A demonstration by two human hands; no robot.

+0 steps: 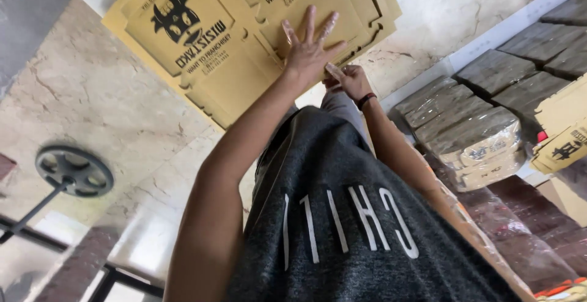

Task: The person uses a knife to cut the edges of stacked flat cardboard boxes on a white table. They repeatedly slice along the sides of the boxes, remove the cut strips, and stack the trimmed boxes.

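A stack of flat yellow die-cut cardboard box blanks (202, 39) with black printing lies on the marble floor in front of me. My left hand (309, 48) rests flat on top of the stack near its closest edge, palm down and fingers spread. Just right of it and closer to me, my right hand (348, 81), with a dark band on the wrist, has its fingers curled at the edge of the stack and seems to pinch a blank there. My grey printed t-shirt (348, 216) fills the lower middle of the view.
Plastic-wrapped bundles of flat cardboard (477, 134) are piled in rows on the right, with loose yellow blanks (565, 137) at the far right. A round metal weight plate on a bar (73, 170) lies on the floor at left. A dark frame (110, 274) crosses the lower left.
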